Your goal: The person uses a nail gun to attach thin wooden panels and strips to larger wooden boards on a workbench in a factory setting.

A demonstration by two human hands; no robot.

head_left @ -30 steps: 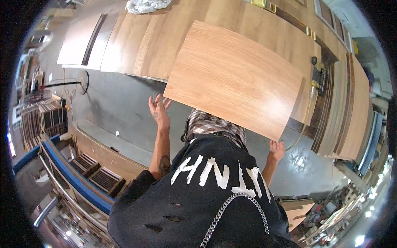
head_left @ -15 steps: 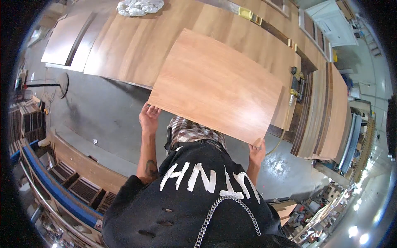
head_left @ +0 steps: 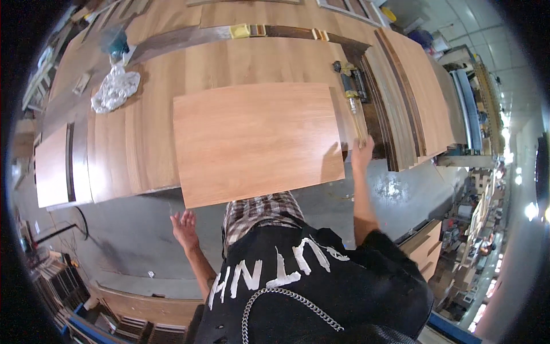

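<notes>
A flat rectangular wood panel [head_left: 258, 143] with a reddish-brown grain lies on the larger wood-grain boards of the workbench, its near edge jutting past the bench edge. My left hand [head_left: 184, 228] is off the panel, just below its near left corner, fingers apart and holding nothing. To the right of the panel, my right hand [head_left: 361, 153] has its fingers closed at the pale air hose [head_left: 357, 120]. That hose leads to a pneumatic nail gun [head_left: 350, 80] lying on the bench. The right palm and part of the grip are hidden.
A crumpled whitish plastic bag [head_left: 116, 89] sits at the bench's left. Yellow tape [head_left: 240, 31] lies on the dark strip behind. Stacked boards [head_left: 412, 97] rise at the right. A black hoop-shaped object [head_left: 83, 223] stands over the grey floor [head_left: 126, 241] at left.
The panel has been set down squarer to the bench and let go by both hands. My right hand has moved to the hose. The view has swung right.
</notes>
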